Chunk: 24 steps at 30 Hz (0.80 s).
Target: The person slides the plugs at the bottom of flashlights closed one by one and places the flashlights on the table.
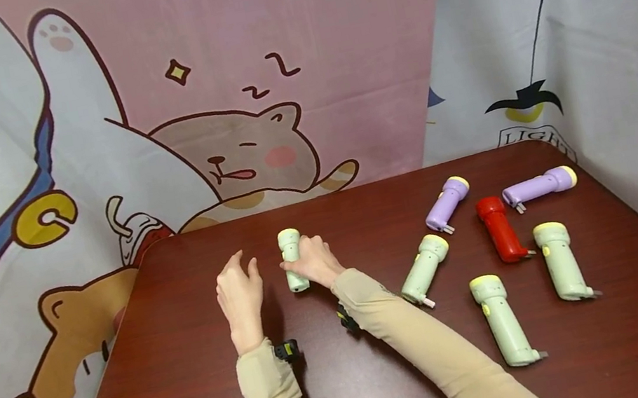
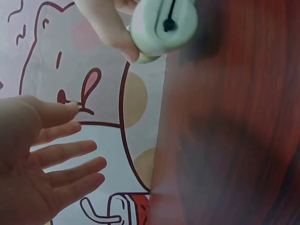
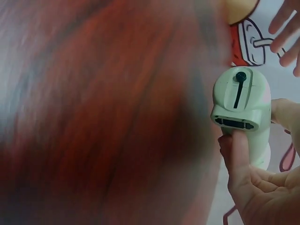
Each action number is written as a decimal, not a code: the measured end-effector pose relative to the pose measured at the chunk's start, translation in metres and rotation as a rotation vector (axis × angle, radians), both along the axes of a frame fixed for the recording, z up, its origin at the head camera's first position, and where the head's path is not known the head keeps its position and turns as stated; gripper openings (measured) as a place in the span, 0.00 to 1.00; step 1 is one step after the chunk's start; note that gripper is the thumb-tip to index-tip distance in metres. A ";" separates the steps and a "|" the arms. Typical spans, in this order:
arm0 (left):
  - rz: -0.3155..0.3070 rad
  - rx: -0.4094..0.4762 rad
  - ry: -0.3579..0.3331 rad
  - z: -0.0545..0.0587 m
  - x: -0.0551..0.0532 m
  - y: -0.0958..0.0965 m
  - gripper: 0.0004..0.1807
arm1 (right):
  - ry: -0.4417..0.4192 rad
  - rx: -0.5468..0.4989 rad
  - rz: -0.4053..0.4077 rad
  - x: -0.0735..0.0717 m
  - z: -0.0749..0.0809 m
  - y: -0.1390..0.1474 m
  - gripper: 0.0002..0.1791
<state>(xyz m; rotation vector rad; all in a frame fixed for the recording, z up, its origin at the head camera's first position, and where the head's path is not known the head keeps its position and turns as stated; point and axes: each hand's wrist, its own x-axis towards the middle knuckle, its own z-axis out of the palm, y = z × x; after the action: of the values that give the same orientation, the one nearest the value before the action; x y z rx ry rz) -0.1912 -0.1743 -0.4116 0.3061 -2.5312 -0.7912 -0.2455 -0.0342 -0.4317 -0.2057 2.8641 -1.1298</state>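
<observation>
Over the worktop (image 1: 182, 365), left of centre, the right hand (image 1: 317, 261) had its fingers clamped around a green flashlight (image 1: 290, 249), seemingly mid-handling and needing a steady grip next, while the left hand (image 1: 241, 294) waited nearby, fingers apart.

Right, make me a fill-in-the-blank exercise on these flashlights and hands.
The flashlight held by the right hand has a pale ____ body.
The left hand holds ____.
There are ____ purple flashlights.
In the head view, the red flashlight lies to the ____ of both hands.
Missing words: green; nothing; two; right.
</observation>
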 end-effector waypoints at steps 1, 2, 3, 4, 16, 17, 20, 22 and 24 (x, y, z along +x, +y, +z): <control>0.004 -0.001 -0.006 -0.001 0.000 -0.001 0.19 | 0.001 0.003 0.004 0.000 -0.001 -0.003 0.25; 0.010 0.000 -0.014 -0.001 0.000 -0.002 0.19 | 0.003 0.007 0.006 0.000 -0.002 -0.005 0.25; 0.015 -0.002 -0.019 -0.001 -0.001 -0.004 0.19 | 0.006 0.010 0.006 0.000 -0.003 -0.007 0.25; 0.021 -0.003 -0.026 -0.002 -0.001 -0.004 0.19 | 0.010 0.017 0.005 0.000 -0.004 -0.009 0.24; -0.009 -0.007 -0.123 -0.007 -0.003 -0.003 0.18 | -0.021 0.040 -0.006 0.000 -0.008 -0.027 0.23; -0.012 -0.006 -0.128 -0.008 -0.003 -0.003 0.18 | -0.022 0.044 -0.006 -0.001 -0.008 -0.028 0.23; -0.018 -0.002 -0.134 -0.008 -0.004 -0.002 0.18 | -0.028 0.045 -0.003 -0.001 -0.010 -0.030 0.24; -0.020 0.002 -0.134 -0.008 -0.004 -0.002 0.17 | -0.033 0.049 0.003 -0.002 -0.010 -0.031 0.24; -0.024 0.002 -0.130 -0.008 -0.005 -0.002 0.17 | -0.034 0.059 0.008 -0.003 -0.011 -0.031 0.25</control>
<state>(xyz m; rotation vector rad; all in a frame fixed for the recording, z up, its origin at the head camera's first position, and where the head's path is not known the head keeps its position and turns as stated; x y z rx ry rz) -0.1963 -0.1758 -0.4194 0.3386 -2.6601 -0.8074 -0.2484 -0.0657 -0.4424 -0.1927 2.8597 -1.0350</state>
